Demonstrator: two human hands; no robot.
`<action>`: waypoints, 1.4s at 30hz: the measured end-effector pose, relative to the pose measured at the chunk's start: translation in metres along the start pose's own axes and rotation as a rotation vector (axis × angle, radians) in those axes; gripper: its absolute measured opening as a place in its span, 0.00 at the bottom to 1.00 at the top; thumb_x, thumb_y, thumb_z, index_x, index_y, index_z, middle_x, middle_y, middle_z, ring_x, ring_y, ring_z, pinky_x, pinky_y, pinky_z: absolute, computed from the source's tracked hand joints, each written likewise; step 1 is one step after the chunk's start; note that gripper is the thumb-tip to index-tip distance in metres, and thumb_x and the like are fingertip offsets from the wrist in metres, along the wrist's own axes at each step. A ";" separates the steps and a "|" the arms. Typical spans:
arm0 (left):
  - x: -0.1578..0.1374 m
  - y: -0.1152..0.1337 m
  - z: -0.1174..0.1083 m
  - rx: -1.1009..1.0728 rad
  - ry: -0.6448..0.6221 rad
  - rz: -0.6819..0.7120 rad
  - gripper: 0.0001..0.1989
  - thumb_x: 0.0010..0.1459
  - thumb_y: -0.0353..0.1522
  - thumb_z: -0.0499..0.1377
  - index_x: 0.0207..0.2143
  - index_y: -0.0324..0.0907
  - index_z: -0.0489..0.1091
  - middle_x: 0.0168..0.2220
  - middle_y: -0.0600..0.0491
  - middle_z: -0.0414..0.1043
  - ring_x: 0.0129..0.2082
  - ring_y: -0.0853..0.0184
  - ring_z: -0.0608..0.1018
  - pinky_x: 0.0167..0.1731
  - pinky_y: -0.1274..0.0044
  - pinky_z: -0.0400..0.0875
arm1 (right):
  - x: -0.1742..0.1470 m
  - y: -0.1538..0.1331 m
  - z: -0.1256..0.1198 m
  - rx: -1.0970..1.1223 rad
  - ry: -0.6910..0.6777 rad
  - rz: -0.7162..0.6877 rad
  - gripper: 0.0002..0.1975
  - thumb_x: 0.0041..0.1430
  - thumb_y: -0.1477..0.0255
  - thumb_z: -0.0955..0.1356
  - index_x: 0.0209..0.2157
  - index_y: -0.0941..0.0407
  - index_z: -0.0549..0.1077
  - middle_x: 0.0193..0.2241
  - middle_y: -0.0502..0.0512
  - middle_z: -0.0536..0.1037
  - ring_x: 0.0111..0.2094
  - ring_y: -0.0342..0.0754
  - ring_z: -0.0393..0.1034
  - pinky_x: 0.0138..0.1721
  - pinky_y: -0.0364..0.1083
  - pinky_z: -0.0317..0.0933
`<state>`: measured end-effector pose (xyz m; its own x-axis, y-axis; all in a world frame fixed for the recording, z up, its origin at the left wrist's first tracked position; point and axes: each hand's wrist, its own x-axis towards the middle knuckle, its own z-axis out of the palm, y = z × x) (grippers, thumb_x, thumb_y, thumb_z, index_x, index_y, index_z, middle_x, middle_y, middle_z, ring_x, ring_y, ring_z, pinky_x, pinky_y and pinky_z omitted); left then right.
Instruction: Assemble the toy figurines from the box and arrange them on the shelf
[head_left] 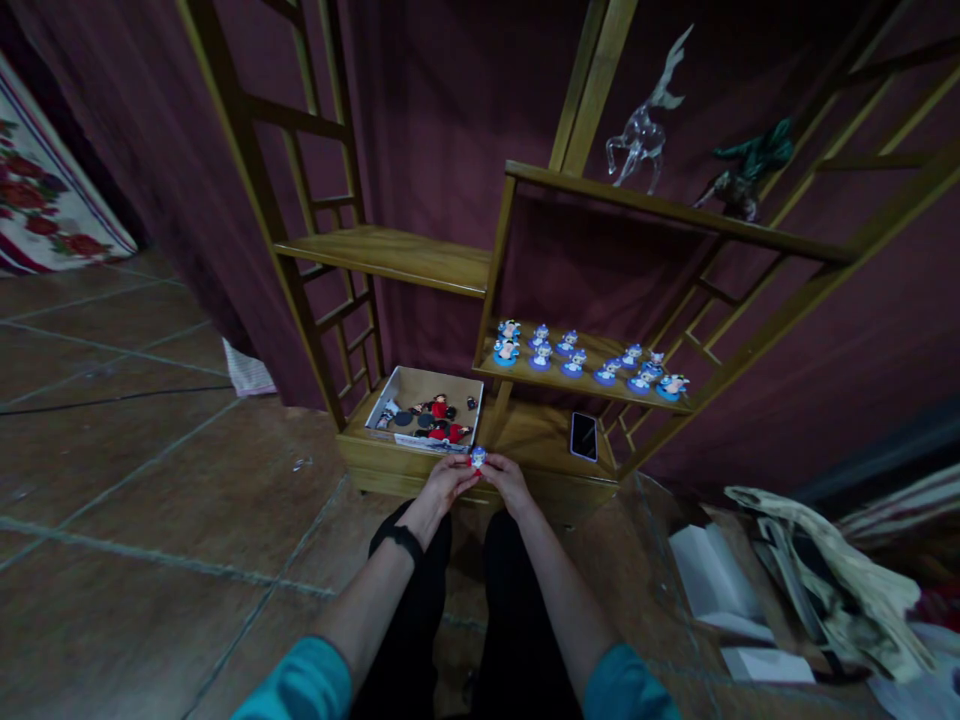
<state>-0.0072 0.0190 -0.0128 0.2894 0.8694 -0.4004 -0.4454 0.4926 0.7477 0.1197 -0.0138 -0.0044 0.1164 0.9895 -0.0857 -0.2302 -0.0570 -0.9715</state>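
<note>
Box (424,384): open, on the cabinet's low board (546,425), to your left; contains red figures (448,432), dark discs (403,418) and small pieces too blurred to name.

Left hand (448,478): yours, black band (405,545) at the wrist; fingertips closed on the figurine's left side.

Figurine (478,457): one, purple-topped and pale, red showing low down; held in front of the low board's edge, just beyond the box's near right corner, between your two hands.

Right hand (508,478): yours; fingertips closed on the figurine's other side, so your hands meet around it.

Shelf (600,343): above the low board; bears similar figurines (574,363) on blue and purple bases, standing in loose groups.

Phone (583,437): on the low board, right, dark screen up.

Step in hand, as judged: two-handed handling of one small piece, perhaps fitting or checking its base. Next move, as judged, calls for a light, steady pinch from you, with the base level before either hand lets go.
</note>
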 end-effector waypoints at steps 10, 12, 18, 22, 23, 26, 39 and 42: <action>0.001 -0.002 0.001 -0.017 0.018 -0.015 0.13 0.40 0.17 0.62 0.29 0.37 0.67 0.25 0.52 0.73 0.26 0.69 0.77 0.32 0.77 0.74 | 0.003 0.005 -0.002 -0.051 -0.005 -0.029 0.15 0.37 0.63 0.71 0.29 0.56 0.75 0.27 0.50 0.77 0.29 0.46 0.70 0.35 0.45 0.63; 0.000 -0.002 0.002 -0.030 0.019 -0.023 0.13 0.41 0.17 0.62 0.29 0.37 0.67 0.24 0.52 0.73 0.26 0.70 0.77 0.32 0.77 0.73 | 0.002 0.004 -0.002 -0.013 -0.012 -0.014 0.17 0.38 0.63 0.71 0.31 0.57 0.75 0.29 0.52 0.77 0.31 0.47 0.70 0.36 0.46 0.63; -0.003 -0.001 0.004 -0.011 0.010 -0.037 0.13 0.40 0.19 0.63 0.29 0.38 0.66 0.26 0.52 0.74 0.26 0.70 0.77 0.33 0.77 0.73 | 0.004 0.009 -0.002 -0.041 0.023 -0.045 0.17 0.37 0.64 0.72 0.31 0.56 0.74 0.30 0.51 0.77 0.33 0.47 0.69 0.39 0.46 0.61; -0.002 -0.001 0.002 0.006 -0.008 -0.023 0.13 0.40 0.19 0.63 0.29 0.37 0.66 0.25 0.52 0.73 0.26 0.70 0.77 0.34 0.76 0.73 | 0.005 0.009 -0.002 -0.051 0.033 -0.065 0.15 0.36 0.65 0.72 0.30 0.56 0.74 0.29 0.50 0.77 0.32 0.46 0.69 0.38 0.45 0.60; -0.001 -0.002 0.002 0.011 -0.014 -0.018 0.14 0.40 0.18 0.63 0.30 0.37 0.66 0.25 0.52 0.73 0.26 0.70 0.77 0.34 0.76 0.73 | 0.005 0.009 -0.002 -0.050 0.037 -0.062 0.15 0.36 0.65 0.72 0.30 0.56 0.74 0.28 0.50 0.77 0.31 0.45 0.69 0.38 0.45 0.60; 0.001 -0.002 0.001 0.026 -0.029 -0.016 0.14 0.40 0.18 0.63 0.30 0.37 0.67 0.25 0.52 0.73 0.26 0.69 0.77 0.34 0.75 0.73 | 0.006 0.008 -0.003 -0.057 0.058 -0.044 0.14 0.35 0.66 0.72 0.27 0.57 0.74 0.25 0.49 0.76 0.28 0.44 0.68 0.36 0.44 0.59; -0.009 -0.002 0.006 0.130 -0.029 0.082 0.13 0.43 0.26 0.64 0.34 0.38 0.66 0.26 0.52 0.72 0.25 0.71 0.76 0.30 0.78 0.71 | 0.002 0.007 -0.002 -0.064 0.138 -0.102 0.13 0.37 0.66 0.70 0.29 0.55 0.72 0.28 0.49 0.76 0.31 0.46 0.68 0.37 0.45 0.60; -0.004 0.012 -0.002 0.194 0.066 0.257 0.11 0.46 0.27 0.62 0.34 0.38 0.66 0.24 0.53 0.71 0.22 0.72 0.74 0.27 0.80 0.69 | 0.000 0.006 -0.003 -0.065 0.175 -0.121 0.14 0.39 0.67 0.70 0.31 0.55 0.72 0.30 0.50 0.76 0.32 0.46 0.68 0.39 0.45 0.60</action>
<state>-0.0154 0.0216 -0.0027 0.1301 0.9680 -0.2145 -0.3252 0.2461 0.9131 0.1215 -0.0144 -0.0109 0.3061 0.9520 0.0010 -0.1420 0.0468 -0.9888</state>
